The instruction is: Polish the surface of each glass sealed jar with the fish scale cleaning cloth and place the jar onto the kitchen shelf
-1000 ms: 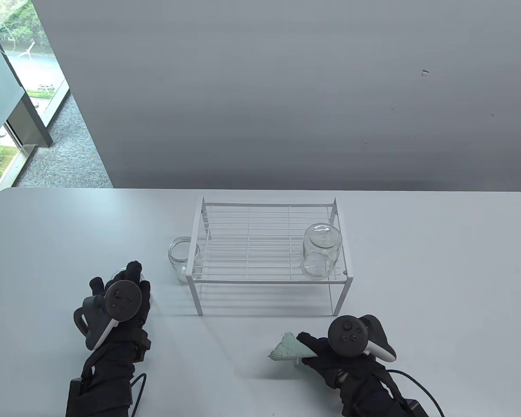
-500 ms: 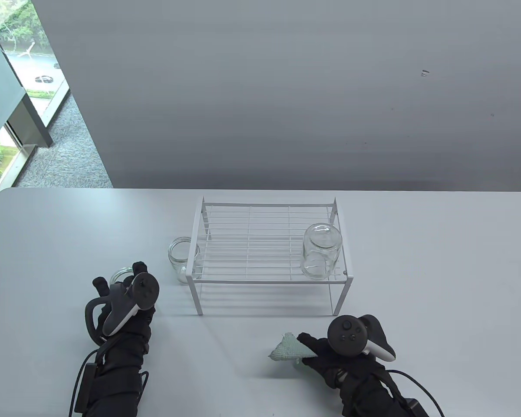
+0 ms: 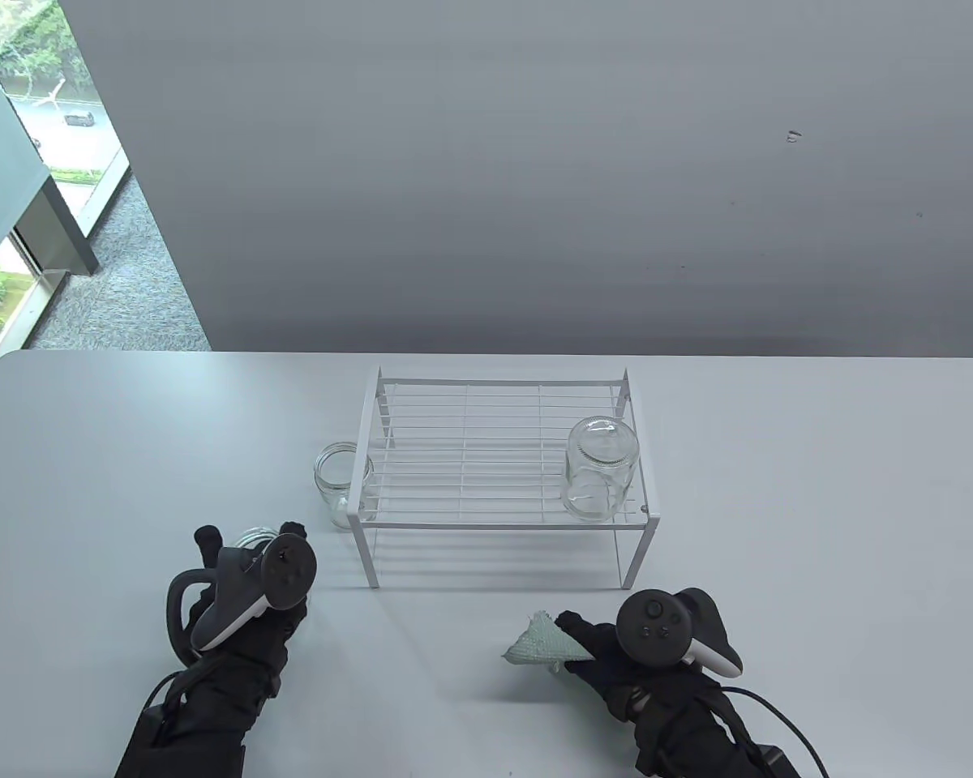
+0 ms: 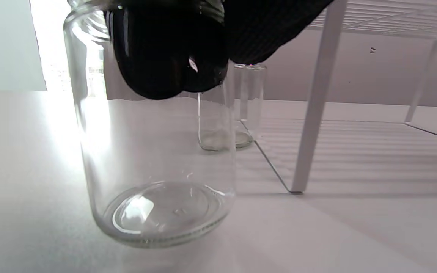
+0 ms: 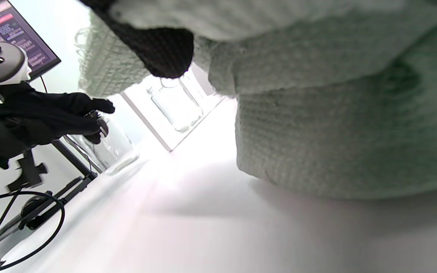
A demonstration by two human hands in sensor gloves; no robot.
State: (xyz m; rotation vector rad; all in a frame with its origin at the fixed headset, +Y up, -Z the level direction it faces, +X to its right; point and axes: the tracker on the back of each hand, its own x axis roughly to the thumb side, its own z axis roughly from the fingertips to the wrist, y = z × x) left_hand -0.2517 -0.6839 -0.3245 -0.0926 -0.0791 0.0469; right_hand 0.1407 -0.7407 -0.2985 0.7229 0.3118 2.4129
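Note:
My left hand (image 3: pixel 243 553) grips a clear glass jar (image 3: pixel 253 535) by its rim, left of the shelf's front left leg. In the left wrist view my gloved fingers (image 4: pixel 165 57) curl over the mouth of the jar (image 4: pixel 154 159), whose base is at or just above the table. My right hand (image 3: pixel 577 646) pinches a pale green fish scale cloth (image 3: pixel 535 644) in front of the shelf. The cloth (image 5: pixel 336 132) fills the right wrist view. On the white wire shelf (image 3: pixel 495 454) a jar (image 3: pixel 602 468) stands upside down at its right end.
Another open jar (image 3: pixel 342 480) stands on the table against the shelf's left side, also seen as the far jar (image 4: pixel 241 110) in the left wrist view. The white shelf leg (image 4: pixel 317 98) is close to my held jar. Cables trail from both wrists.
My left hand has slid right and toward the near edge with the jar, and its tracker has tilted. The right hand and cloth have barely shifted.

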